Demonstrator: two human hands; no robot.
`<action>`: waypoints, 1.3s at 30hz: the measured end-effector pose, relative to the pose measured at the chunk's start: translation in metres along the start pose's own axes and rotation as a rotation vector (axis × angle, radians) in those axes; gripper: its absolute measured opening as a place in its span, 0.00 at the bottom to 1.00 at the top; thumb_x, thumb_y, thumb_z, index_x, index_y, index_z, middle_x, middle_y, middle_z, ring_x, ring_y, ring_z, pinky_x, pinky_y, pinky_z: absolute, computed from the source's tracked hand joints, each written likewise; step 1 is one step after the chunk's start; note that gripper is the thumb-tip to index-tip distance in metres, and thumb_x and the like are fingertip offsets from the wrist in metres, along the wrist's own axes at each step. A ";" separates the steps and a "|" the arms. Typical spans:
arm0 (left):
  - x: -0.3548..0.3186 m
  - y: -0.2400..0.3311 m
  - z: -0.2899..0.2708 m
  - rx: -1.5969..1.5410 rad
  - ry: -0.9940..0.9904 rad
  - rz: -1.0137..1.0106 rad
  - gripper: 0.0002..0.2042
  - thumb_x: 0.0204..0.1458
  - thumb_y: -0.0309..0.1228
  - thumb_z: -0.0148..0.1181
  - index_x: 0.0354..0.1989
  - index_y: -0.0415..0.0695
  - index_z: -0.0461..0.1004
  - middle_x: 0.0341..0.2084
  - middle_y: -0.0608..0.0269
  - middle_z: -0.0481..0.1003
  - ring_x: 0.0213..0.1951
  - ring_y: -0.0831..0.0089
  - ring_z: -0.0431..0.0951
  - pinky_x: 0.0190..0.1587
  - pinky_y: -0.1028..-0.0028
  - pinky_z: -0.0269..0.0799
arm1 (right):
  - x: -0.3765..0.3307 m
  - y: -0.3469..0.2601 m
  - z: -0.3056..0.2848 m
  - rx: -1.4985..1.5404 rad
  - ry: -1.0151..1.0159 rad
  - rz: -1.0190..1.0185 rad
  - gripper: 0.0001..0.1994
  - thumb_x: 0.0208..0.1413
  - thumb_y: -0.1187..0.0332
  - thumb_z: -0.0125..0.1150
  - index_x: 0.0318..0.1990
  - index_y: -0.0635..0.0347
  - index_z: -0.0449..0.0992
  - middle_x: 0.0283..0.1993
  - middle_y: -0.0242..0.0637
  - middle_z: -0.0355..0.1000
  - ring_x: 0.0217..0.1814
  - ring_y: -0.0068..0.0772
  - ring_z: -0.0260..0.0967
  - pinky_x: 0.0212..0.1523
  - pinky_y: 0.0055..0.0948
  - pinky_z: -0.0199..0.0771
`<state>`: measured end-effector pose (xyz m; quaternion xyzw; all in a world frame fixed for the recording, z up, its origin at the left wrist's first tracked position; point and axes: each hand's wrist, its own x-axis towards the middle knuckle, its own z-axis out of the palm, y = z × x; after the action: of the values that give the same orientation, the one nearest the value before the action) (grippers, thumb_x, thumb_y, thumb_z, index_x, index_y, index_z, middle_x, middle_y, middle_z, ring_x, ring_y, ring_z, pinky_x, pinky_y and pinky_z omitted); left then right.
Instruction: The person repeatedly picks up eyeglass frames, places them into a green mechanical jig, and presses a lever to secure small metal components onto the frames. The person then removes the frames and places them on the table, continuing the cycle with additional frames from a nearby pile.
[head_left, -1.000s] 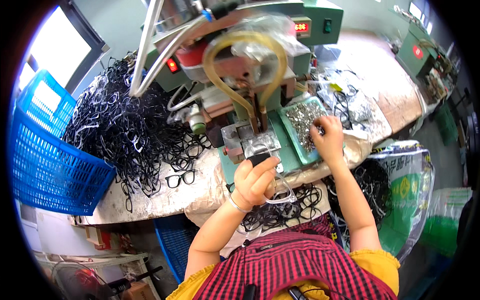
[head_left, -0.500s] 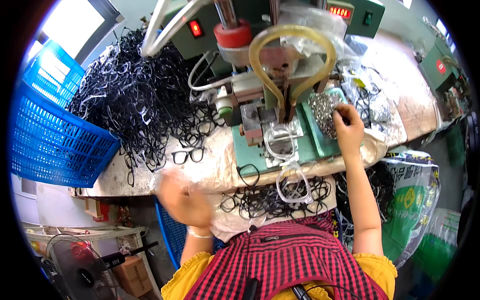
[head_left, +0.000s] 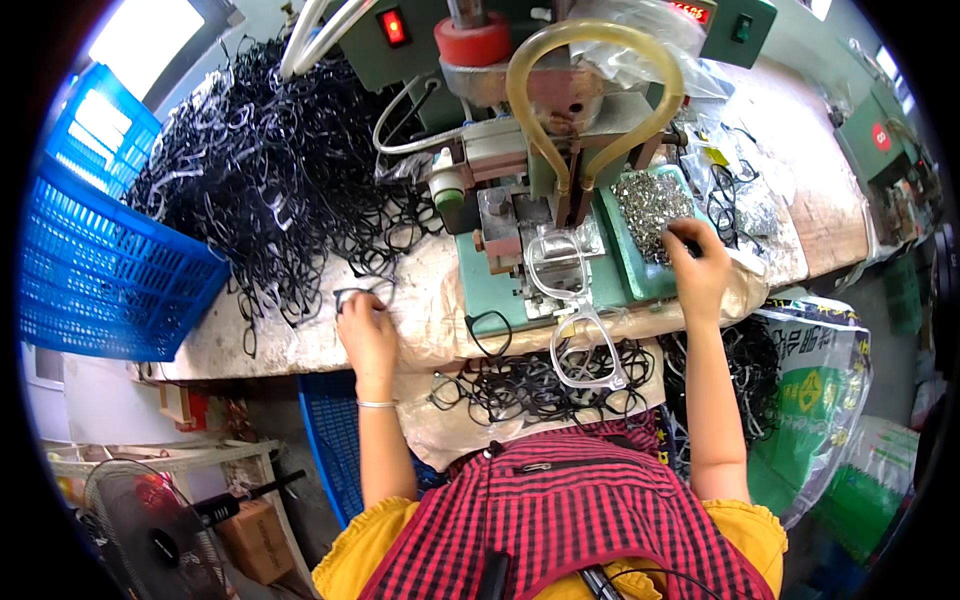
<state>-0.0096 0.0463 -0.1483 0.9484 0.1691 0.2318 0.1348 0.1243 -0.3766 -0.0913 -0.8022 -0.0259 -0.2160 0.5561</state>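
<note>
My left hand (head_left: 368, 338) is at the near edge of the bench, its fingers closed over the edge of a black glasses frame (head_left: 382, 283). At the tray of small metal parts (head_left: 655, 205), my right hand (head_left: 703, 268) has thumb and fingertips pinched together over the near right corner; whatever they hold is too small to name. Between my hands, a clear glasses frame (head_left: 590, 381) rests in the green-based press machine (head_left: 480, 285). One of its rims sits under the press head, and the other hangs toward me.
A big heap of black glasses frames (head_left: 270, 190) fills the left back, beside a blue basket (head_left: 120, 270). More black frames (head_left: 500, 385) lie on the cloth before my apron. A curved yellowish tube (head_left: 600, 30) arches over the press. Right of the bench stands a green-white sack (head_left: 810, 390).
My left hand has moved up and forward onto the black glasses frame. My right hand stays at the tray of metal parts. The view has shifted slightly.
</note>
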 end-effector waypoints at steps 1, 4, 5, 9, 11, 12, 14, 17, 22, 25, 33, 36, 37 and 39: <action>0.002 -0.006 -0.003 -0.053 0.020 0.034 0.07 0.47 0.19 0.58 0.35 0.41 0.72 0.34 0.49 0.73 0.40 0.45 0.72 0.44 0.53 0.68 | -0.009 0.003 -0.015 -0.046 0.015 0.020 0.06 0.51 0.76 0.69 0.36 0.64 0.80 0.34 0.30 0.78 0.38 0.21 0.72 0.45 0.23 0.72; 0.002 0.009 -0.025 -0.451 0.090 -0.109 0.04 0.60 0.21 0.55 0.41 0.38 0.73 0.37 0.57 0.76 0.39 0.62 0.77 0.48 0.66 0.71 | -0.028 0.027 -0.047 0.009 0.087 0.090 0.06 0.51 0.79 0.68 0.36 0.65 0.78 0.35 0.30 0.76 0.40 0.21 0.71 0.47 0.23 0.71; 0.001 0.014 -0.032 -0.619 0.053 -0.124 0.06 0.65 0.24 0.53 0.46 0.36 0.72 0.40 0.61 0.76 0.41 0.71 0.76 0.50 0.72 0.71 | -0.033 0.025 -0.049 0.122 0.071 0.102 0.06 0.51 0.80 0.68 0.37 0.65 0.78 0.37 0.30 0.76 0.41 0.21 0.72 0.49 0.23 0.71; -0.006 0.078 -0.051 -1.235 -0.023 -0.037 0.07 0.65 0.18 0.48 0.49 0.37 0.67 0.49 0.54 0.73 0.45 0.70 0.77 0.51 0.70 0.74 | -0.027 -0.042 -0.019 0.259 -0.077 0.023 0.07 0.51 0.80 0.67 0.38 0.65 0.78 0.38 0.31 0.77 0.43 0.22 0.74 0.50 0.23 0.71; -0.006 0.097 -0.050 -1.318 -0.147 0.019 0.07 0.66 0.21 0.48 0.49 0.36 0.69 0.47 0.53 0.75 0.46 0.70 0.77 0.53 0.70 0.72 | -0.012 -0.084 0.001 0.289 -0.174 -0.045 0.08 0.51 0.79 0.67 0.39 0.64 0.77 0.38 0.33 0.78 0.43 0.24 0.75 0.49 0.25 0.73; -0.003 0.102 -0.049 -1.334 -0.237 0.029 0.07 0.67 0.21 0.47 0.49 0.36 0.70 0.46 0.54 0.76 0.46 0.71 0.77 0.54 0.71 0.71 | -0.004 -0.092 0.012 0.283 -0.196 -0.092 0.09 0.50 0.78 0.67 0.39 0.65 0.77 0.39 0.33 0.78 0.43 0.24 0.75 0.49 0.25 0.73; -0.005 0.094 -0.047 -1.197 -0.404 -0.004 0.08 0.68 0.27 0.49 0.46 0.35 0.70 0.41 0.57 0.77 0.42 0.71 0.78 0.49 0.70 0.74 | 0.007 -0.101 0.038 0.319 -0.197 -0.129 0.11 0.48 0.78 0.67 0.41 0.65 0.75 0.37 0.33 0.77 0.42 0.25 0.75 0.48 0.25 0.73; -0.014 0.075 -0.047 -1.095 -0.433 -0.161 0.08 0.68 0.29 0.51 0.45 0.37 0.72 0.35 0.62 0.76 0.37 0.76 0.77 0.44 0.74 0.74 | 0.005 -0.100 0.059 0.408 -0.219 -0.022 0.16 0.48 0.78 0.67 0.45 0.65 0.73 0.35 0.32 0.75 0.40 0.23 0.73 0.47 0.24 0.72; 0.000 0.062 -0.047 -1.207 -0.108 -0.237 0.09 0.68 0.30 0.52 0.46 0.36 0.75 0.36 0.59 0.78 0.36 0.73 0.77 0.42 0.73 0.74 | -0.009 -0.096 0.060 0.556 -0.174 0.091 0.19 0.47 0.77 0.67 0.49 0.65 0.72 0.34 0.30 0.75 0.39 0.21 0.72 0.46 0.22 0.70; 0.028 0.108 -0.069 -1.371 0.107 0.045 0.09 0.68 0.28 0.52 0.48 0.37 0.74 0.42 0.51 0.78 0.42 0.65 0.79 0.47 0.64 0.77 | -0.007 -0.097 0.060 0.520 -0.182 0.050 0.20 0.47 0.77 0.67 0.50 0.66 0.71 0.34 0.30 0.76 0.39 0.17 0.71 0.47 0.21 0.69; 0.078 0.194 -0.114 -1.300 0.193 0.410 0.07 0.67 0.24 0.50 0.47 0.31 0.70 0.42 0.44 0.78 0.44 0.60 0.81 0.46 0.63 0.81 | -0.019 -0.126 0.055 0.580 -0.262 0.077 0.27 0.50 0.77 0.65 0.59 0.67 0.66 0.41 0.38 0.80 0.48 0.26 0.75 0.54 0.28 0.69; 0.058 0.195 -0.104 -1.263 0.115 0.603 0.07 0.62 0.20 0.54 0.47 0.33 0.74 0.39 0.46 0.81 0.43 0.62 0.82 0.47 0.64 0.78 | -0.019 -0.126 0.036 0.424 -0.297 -0.018 0.21 0.52 0.74 0.64 0.55 0.65 0.72 0.47 0.43 0.80 0.55 0.37 0.75 0.60 0.33 0.68; 0.051 0.194 -0.104 -1.055 0.027 0.680 0.06 0.59 0.20 0.57 0.43 0.36 0.76 0.40 0.49 0.82 0.43 0.64 0.82 0.48 0.64 0.78 | -0.014 -0.115 0.028 0.355 -0.323 -0.051 0.18 0.52 0.74 0.64 0.52 0.65 0.75 0.48 0.43 0.80 0.56 0.39 0.75 0.61 0.34 0.68; 0.043 0.196 -0.099 -0.817 -0.037 0.821 0.07 0.51 0.20 0.63 0.39 0.40 0.80 0.42 0.55 0.82 0.41 0.65 0.82 0.49 0.62 0.77 | 0.000 -0.086 0.021 0.047 -0.212 -0.270 0.11 0.51 0.71 0.64 0.42 0.61 0.81 0.50 0.43 0.79 0.59 0.47 0.73 0.65 0.40 0.66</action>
<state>0.0285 -0.0975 0.0189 0.8113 -0.3181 0.2951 0.3919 0.1064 -0.3245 -0.0215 -0.7965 -0.1968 -0.2023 0.5347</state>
